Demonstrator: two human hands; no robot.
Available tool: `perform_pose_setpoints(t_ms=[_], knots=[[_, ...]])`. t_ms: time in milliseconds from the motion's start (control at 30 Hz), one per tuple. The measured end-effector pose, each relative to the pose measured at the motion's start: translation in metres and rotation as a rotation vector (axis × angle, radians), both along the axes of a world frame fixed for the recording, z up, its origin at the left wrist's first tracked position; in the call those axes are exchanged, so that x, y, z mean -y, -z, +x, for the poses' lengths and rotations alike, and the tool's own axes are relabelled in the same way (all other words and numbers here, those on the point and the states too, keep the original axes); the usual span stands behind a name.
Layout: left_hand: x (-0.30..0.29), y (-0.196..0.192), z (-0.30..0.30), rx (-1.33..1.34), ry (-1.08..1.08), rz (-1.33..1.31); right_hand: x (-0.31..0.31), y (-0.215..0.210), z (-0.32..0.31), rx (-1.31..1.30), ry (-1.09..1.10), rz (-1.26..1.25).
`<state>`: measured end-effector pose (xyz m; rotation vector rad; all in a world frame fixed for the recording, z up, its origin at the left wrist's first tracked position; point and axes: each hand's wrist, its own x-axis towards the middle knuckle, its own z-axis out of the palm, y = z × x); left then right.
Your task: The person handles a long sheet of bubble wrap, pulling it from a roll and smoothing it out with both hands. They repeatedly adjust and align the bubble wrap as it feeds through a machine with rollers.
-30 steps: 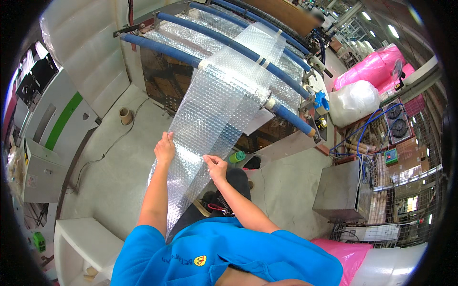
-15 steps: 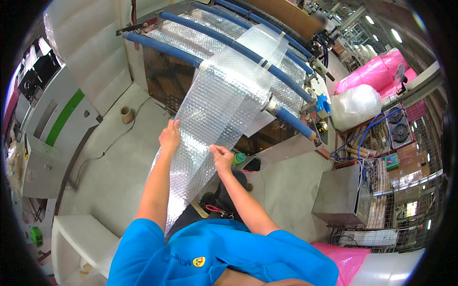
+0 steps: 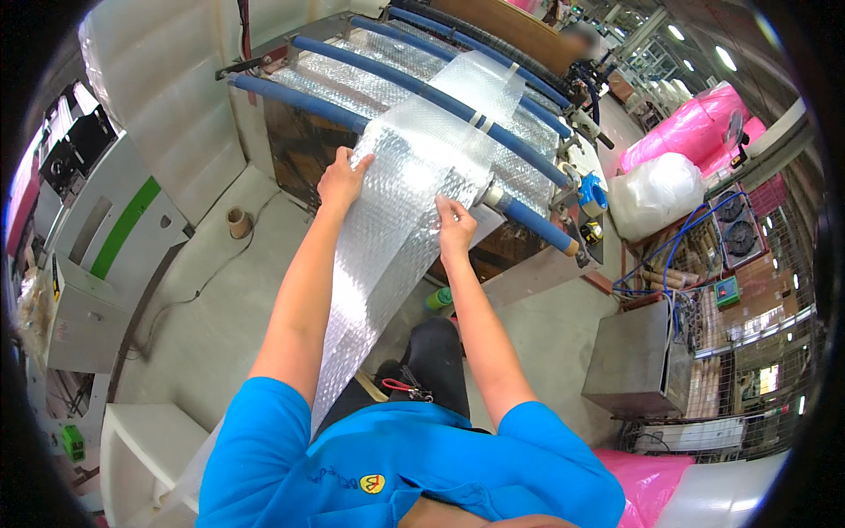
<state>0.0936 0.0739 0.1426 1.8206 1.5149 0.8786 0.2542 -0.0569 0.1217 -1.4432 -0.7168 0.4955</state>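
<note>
Here's the bubble wrap (image 3: 387, 220) — already laid over the front blue roller (image 3: 299, 100) and running down from it, though its lower end is out of sight, so what's left can't be told. Just below that roller, left hand (image 3: 341, 180) and right hand (image 3: 457, 231) have fingers pinched on opposite edges — lower down sits a green bottle (image 3: 438, 299), contents unclear.

Holding by the edges, with left hand (image 3: 341, 180) and right hand (image 3: 455, 229), a bubble-wrap sheet (image 3: 398, 180), draped over a blue roller (image 3: 299, 102)
</note>
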Motion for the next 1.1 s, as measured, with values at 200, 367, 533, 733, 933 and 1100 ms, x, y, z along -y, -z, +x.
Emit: perform_pose_setpoints(t_ms=[200, 367, 533, 733, 933, 1100], knots=[[0.065, 0.084, -0.065, -0.139, 0.089, -0.133, 0.063, 0.064, -0.049, 0.014, -0.180, -0.164], [0.121, 0.066, -0.129, -0.130, 0.041, -0.182, 0.120, 0.074, -0.099, -0.381, -0.311, -0.171], [0.143, -0.014, -0.156, -0.013, 0.056, -0.213, 0.140, 0.016, -0.132, -0.555, -0.284, -0.145], [0.148, -0.005, -0.155, 0.007, 0.096, -0.070, 0.141, 0.013, -0.146, -0.393, -0.326, -0.274], [0.139, 0.001, -0.159, 0.284, 0.136, -0.179, 0.143, 0.015, -0.152, -0.372, -0.287, -0.184], [0.131, 0.031, -0.157, 0.439, 0.192, -0.298, 0.141, 0.027, -0.149, -0.410, -0.306, -0.182]])
